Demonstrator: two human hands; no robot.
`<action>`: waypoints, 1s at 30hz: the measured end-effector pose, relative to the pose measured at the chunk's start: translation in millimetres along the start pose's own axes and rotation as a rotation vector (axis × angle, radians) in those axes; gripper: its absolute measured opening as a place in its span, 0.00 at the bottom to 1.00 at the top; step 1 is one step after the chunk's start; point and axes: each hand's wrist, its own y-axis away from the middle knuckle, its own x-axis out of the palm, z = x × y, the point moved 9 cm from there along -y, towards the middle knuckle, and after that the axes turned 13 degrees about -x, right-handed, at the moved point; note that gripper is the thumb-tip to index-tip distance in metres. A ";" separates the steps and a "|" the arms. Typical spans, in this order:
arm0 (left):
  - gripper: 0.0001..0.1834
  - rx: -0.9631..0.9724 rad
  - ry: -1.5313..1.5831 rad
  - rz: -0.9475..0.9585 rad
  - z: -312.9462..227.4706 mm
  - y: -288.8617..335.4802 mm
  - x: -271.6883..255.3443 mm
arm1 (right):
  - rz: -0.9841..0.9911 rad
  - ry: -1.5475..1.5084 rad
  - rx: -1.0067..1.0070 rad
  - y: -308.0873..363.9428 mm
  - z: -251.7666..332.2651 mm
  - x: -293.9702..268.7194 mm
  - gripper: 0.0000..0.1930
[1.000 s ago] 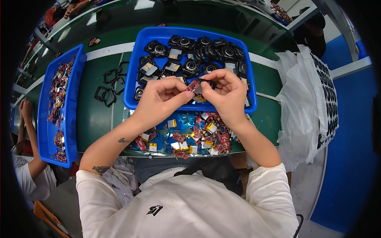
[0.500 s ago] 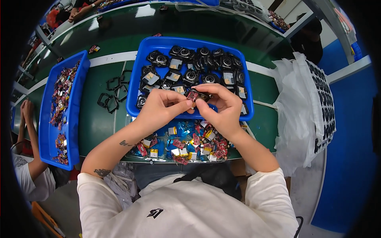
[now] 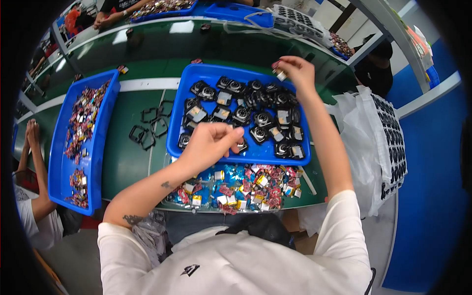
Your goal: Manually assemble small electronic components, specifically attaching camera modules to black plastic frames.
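Beyond the far right rim of the blue tray, my right hand is raised, fingers pinched on a small red circuit board with a whitish block hanging at it. My left hand hovers over the tray's near side, thumb and fingers pressed together; what they hold, if anything, is hidden. Inside the tray lie several black watch-like cases, some showing round dial-like discs, others silvery flat faces. One case is partly covered by my left hand.
Red boards and small white-and-yellow batteries lie on blue film at the near table edge. Black frames rest left of the tray. Farther left stands a long blue bin of parts; a co-worker's hands are beyond it. White-wrapped stacked trays stand right.
My hands have parted. The right one has moved far and right with the red board, away from the black case both hands were on. The left hand stays over the tray's near side.
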 end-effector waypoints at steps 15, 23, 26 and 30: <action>0.27 0.015 0.266 0.025 4.6 -6.7 -10.9 | 0.333 0.192 -0.283 45.4 73.4 54.0 0.11; 0.20 -0.085 0.348 0.006 6.2 -6.2 -11.7 | 1.112 0.451 -0.727 229.7 130.8 129.9 0.07; 0.13 0.016 0.151 0.012 -1.5 -6.3 -5.1 | 0.890 0.283 -0.733 210.8 129.9 112.2 0.06; 0.09 0.127 0.109 0.162 -5.7 -0.8 8.0 | 0.592 0.193 -0.600 179.3 124.9 81.4 0.05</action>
